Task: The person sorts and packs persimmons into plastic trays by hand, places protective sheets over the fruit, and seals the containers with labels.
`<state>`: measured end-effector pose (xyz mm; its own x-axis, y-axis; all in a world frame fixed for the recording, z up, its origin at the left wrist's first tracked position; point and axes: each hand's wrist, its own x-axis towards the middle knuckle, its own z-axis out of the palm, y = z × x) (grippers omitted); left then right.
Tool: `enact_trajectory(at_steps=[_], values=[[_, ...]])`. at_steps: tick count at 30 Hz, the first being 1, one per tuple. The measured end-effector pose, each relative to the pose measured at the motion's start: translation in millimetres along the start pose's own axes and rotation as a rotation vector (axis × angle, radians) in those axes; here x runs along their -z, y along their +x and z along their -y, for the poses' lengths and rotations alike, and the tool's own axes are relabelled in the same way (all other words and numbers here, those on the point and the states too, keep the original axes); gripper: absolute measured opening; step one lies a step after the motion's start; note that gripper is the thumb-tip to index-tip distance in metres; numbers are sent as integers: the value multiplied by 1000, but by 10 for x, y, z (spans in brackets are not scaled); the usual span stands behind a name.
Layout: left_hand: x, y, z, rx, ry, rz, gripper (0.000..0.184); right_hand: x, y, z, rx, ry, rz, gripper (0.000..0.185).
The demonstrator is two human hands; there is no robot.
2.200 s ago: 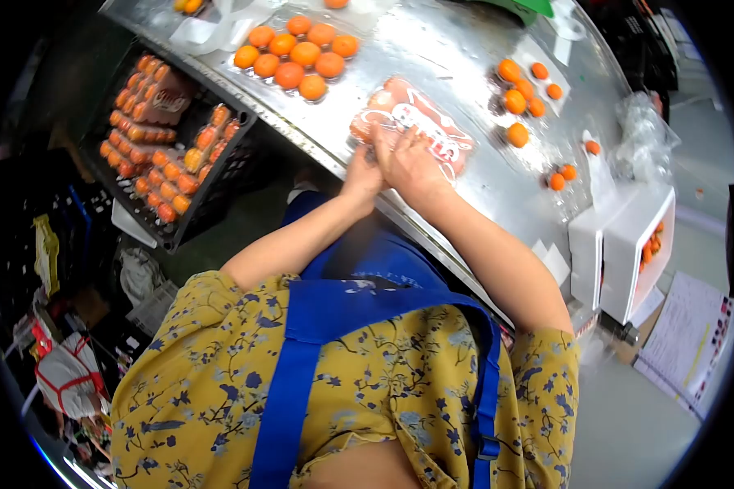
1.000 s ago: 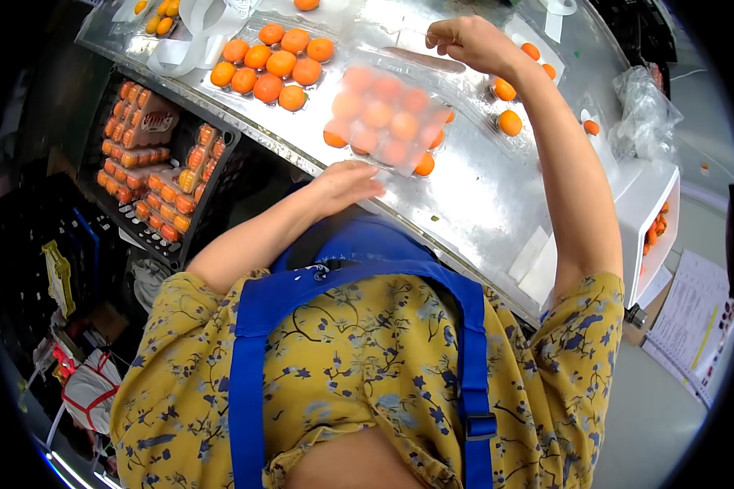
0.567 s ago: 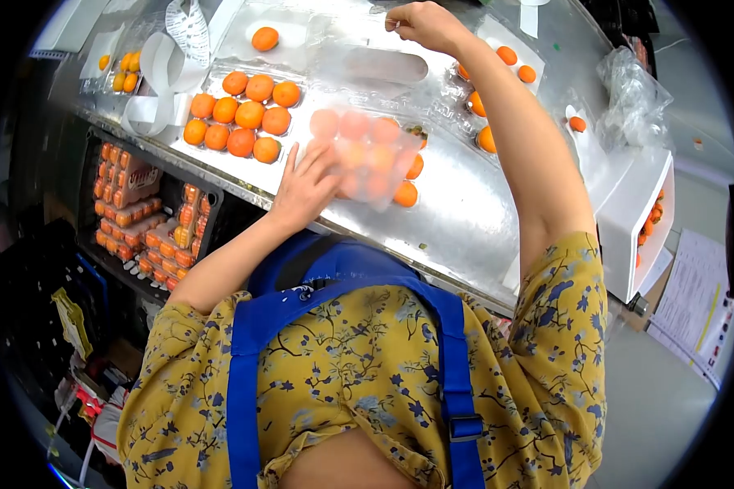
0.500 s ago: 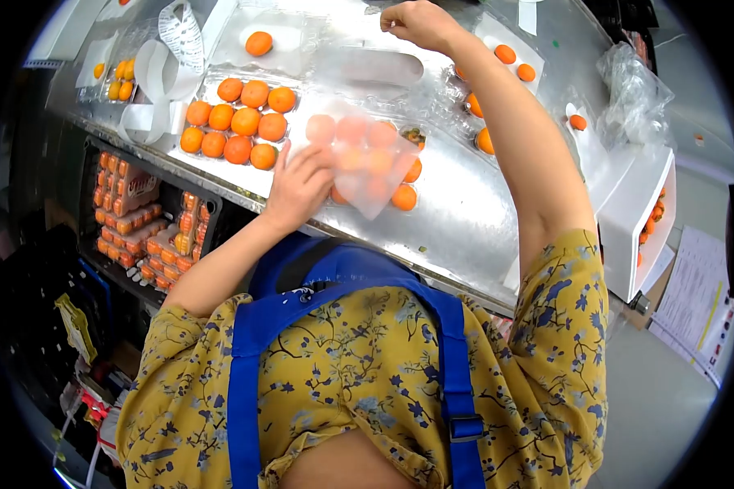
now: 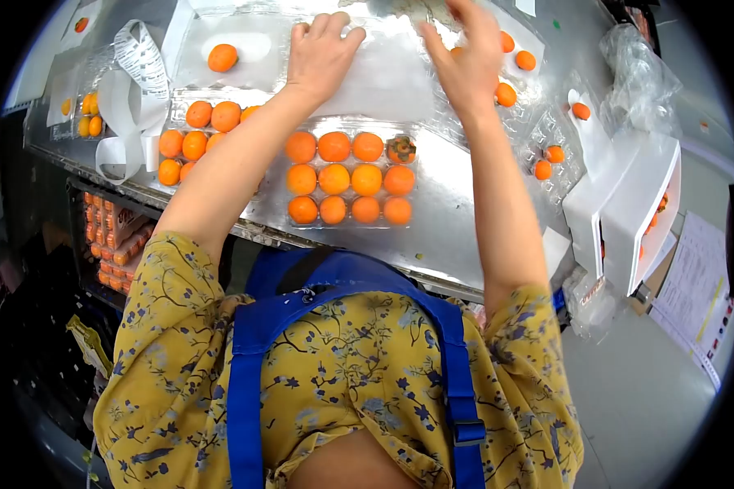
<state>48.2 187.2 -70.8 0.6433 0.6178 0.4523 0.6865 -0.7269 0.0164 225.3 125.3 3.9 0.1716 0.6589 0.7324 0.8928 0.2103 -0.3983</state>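
My left hand (image 5: 322, 55) is spread at the top of the metal table, over a clear plastic lid with a whitish sheet (image 5: 379, 90) in it. My right hand (image 5: 475, 61) hovers to the right of that sheet, thumb and fingers apart, slightly blurred, with nothing seen in it. Nearer me lies a clear plastic punnet of persimmons (image 5: 334, 179) in rows, one showing its green-brown calyx. Left of it, partly hidden by my left forearm, sits another filled punnet (image 5: 194, 145). A single persimmon (image 5: 223, 58) rests on white paper beyond that.
Several persimmons (image 5: 506, 94) lie about plastic trays on the right. A crumpled plastic bag (image 5: 638, 77) and a white box (image 5: 638, 204) are at the right edge. A printed label strip (image 5: 141, 59) curls at left. Filled packs (image 5: 116, 244) stand in a crate below the table.
The translucent sheet that covered the near punnet is off it, and its fruit is uncovered. My left hand has moved up and right; my right hand has moved right and opened. The view has shifted.
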Motion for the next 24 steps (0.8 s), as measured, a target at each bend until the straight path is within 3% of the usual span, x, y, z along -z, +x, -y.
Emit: enact_trajectory(at_steps=[2, 4, 5, 8, 9, 11, 12, 18, 24], values=[[-24, -47, -16, 70, -61, 183, 15, 378, -531, 87, -637, 229, 203, 18], [146, -182, -104, 200, -209, 373, 16, 622, -1252, 152, -1051, 443, 369, 25], [158, -148, -145, 260, -284, 465, 17, 696, -1370, 243, -1372, 529, 406, 25], [352, -74, -311, 279, -413, 571, 26, 787, -1766, 172, -1865, 844, 270, 28], [317, -108, -331, 187, -366, 484, 30, 779, -1820, 139, -1967, 950, 197, 27], [320, -271, -352, 9, -277, 304, 39, 741, -1818, 248, -1987, 1090, 7, 26], [294, -289, -366, 0, -246, 432, 52, 714, -1802, 237, -1991, 1157, -87, 25], [184, -406, -352, -5, -240, 668, 60, 617, -1810, 153, -1936, 1073, -230, 22], [110, -427, -318, -44, -230, 639, 62, 695, -1807, 85, -1904, 1151, -310, 22]])
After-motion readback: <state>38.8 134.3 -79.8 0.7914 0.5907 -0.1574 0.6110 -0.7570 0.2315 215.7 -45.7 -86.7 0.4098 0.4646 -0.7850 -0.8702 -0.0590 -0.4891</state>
